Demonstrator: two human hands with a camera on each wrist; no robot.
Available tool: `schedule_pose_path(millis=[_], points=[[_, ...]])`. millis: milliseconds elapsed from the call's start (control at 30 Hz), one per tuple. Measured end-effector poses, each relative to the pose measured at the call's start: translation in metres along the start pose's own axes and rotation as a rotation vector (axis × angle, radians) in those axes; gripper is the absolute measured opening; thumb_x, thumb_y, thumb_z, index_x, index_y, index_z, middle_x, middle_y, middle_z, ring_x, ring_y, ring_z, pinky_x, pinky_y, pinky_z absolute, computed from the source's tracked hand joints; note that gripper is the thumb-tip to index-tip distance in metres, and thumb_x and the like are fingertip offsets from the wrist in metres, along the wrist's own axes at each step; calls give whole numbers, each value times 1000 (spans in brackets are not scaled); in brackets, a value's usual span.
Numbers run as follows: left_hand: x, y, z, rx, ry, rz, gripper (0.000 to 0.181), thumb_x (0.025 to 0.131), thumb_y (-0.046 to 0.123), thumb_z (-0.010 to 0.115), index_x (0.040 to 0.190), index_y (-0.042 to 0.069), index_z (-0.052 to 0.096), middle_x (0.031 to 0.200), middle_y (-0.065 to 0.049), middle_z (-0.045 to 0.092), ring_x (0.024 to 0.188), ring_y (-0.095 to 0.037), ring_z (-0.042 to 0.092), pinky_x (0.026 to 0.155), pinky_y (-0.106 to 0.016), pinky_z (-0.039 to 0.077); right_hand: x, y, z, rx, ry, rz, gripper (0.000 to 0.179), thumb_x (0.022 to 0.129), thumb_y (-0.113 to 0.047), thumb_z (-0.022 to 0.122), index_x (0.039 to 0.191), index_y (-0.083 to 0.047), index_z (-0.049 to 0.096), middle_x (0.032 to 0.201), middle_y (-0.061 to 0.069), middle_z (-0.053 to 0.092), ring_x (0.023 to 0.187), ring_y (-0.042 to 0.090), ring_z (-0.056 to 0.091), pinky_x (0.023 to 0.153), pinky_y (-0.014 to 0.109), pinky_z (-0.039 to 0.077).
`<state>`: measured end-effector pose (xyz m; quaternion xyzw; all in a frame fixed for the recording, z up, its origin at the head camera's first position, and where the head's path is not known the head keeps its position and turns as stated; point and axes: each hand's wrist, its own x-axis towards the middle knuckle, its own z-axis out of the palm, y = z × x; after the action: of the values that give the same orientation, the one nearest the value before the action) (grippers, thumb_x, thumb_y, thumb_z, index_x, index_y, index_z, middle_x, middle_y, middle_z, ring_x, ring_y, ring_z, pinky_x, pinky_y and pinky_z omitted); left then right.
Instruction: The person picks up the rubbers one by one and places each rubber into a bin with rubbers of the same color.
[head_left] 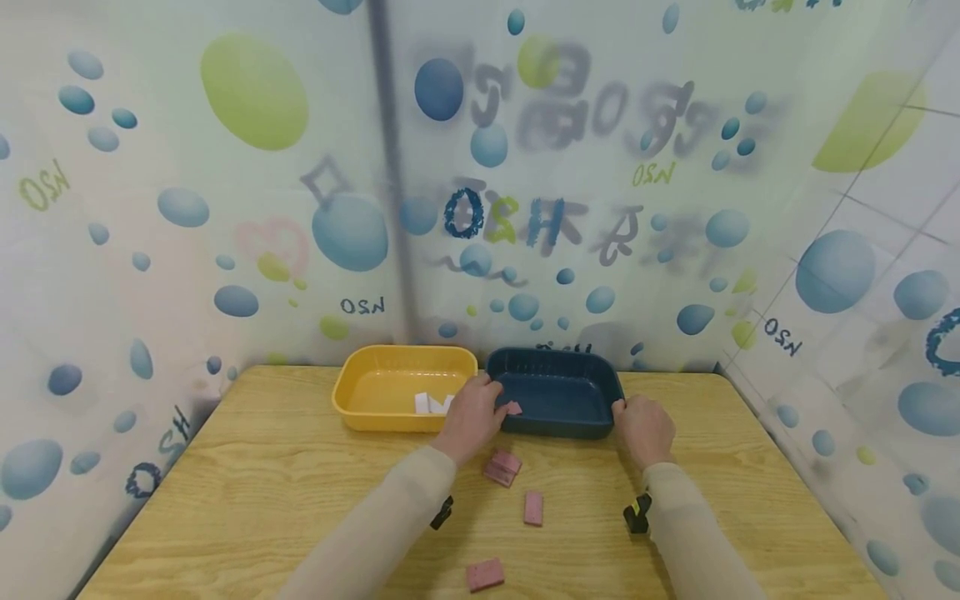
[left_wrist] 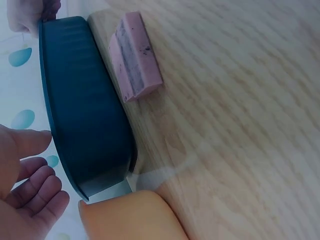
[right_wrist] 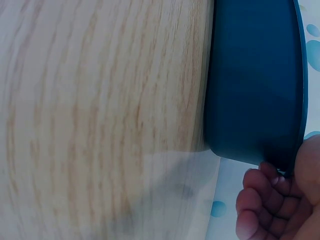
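Observation:
A dark blue tray (head_left: 558,427) stands at the back of the table, right of a yellow tray (head_left: 397,422). My right hand (head_left: 647,429) pinches its right rim; the right wrist view shows the thumb and fingers around the tray's corner. At its left end is my left hand (head_left: 471,417), the thumb tip right at the rim and the other fingers (left_wrist: 42,192) loosely bent with nothing between them. A small pink piece (head_left: 513,407) shows inside the blue tray beside the left thumb. In front lie two pink blocks (head_left: 502,467) close together.
White pieces (head_left: 429,404) lie in the yellow tray. Nearer on the wooden table (head_left: 300,500) are a single pink block (head_left: 533,507) and another pink block (head_left: 485,575). A patterned curtain (head_left: 300,208) hangs right behind the trays.

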<state>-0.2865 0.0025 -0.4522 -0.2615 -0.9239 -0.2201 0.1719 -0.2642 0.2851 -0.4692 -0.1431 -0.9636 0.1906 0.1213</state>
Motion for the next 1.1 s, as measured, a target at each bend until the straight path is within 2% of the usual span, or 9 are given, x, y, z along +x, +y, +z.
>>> schedule_pose_path(millis=[333,567,667,767,900,1100], points=[[-15,-3,0,-2,47,122,14,88,11,82,94,5,71,86,-5,56,78,-20,53,71,-33,52,0,-1,-2,-6,-8,9,47,98,-16,48,52,-15,35,55,-3,27,51,17,30,47,29,25],[-23,-2,-2,29,30,166,13,88,11,82,95,5,73,83,-3,57,76,-17,53,70,-31,52,-1,-1,-1,-2,-5,9,48,98,-15,48,52,-15,36,54,-3,27,50,16,29,46,29,25],[-27,-1,-2,21,5,189,10,87,9,82,92,6,74,80,-1,56,72,-15,52,67,-28,50,0,-1,0,-3,1,6,48,99,-16,48,52,-15,37,54,-3,28,50,17,31,46,29,25],[-30,-1,1,21,5,215,10,86,7,82,86,7,72,78,-1,58,73,-15,57,67,-26,53,0,0,0,-4,6,1,48,98,-16,49,52,-15,37,55,-2,28,51,17,31,46,30,26],[-35,-3,4,27,-8,220,12,85,7,83,83,7,71,82,-3,62,79,-17,62,73,-29,56,0,-1,-1,-3,0,4,48,98,-16,49,52,-14,38,55,-2,29,51,17,32,46,30,26],[-41,-4,7,34,-110,178,10,86,8,82,89,5,73,87,-4,63,80,-17,61,73,-30,55,-1,-1,-1,0,-9,1,48,98,-16,49,52,-14,38,54,-2,29,51,17,31,46,29,26]])
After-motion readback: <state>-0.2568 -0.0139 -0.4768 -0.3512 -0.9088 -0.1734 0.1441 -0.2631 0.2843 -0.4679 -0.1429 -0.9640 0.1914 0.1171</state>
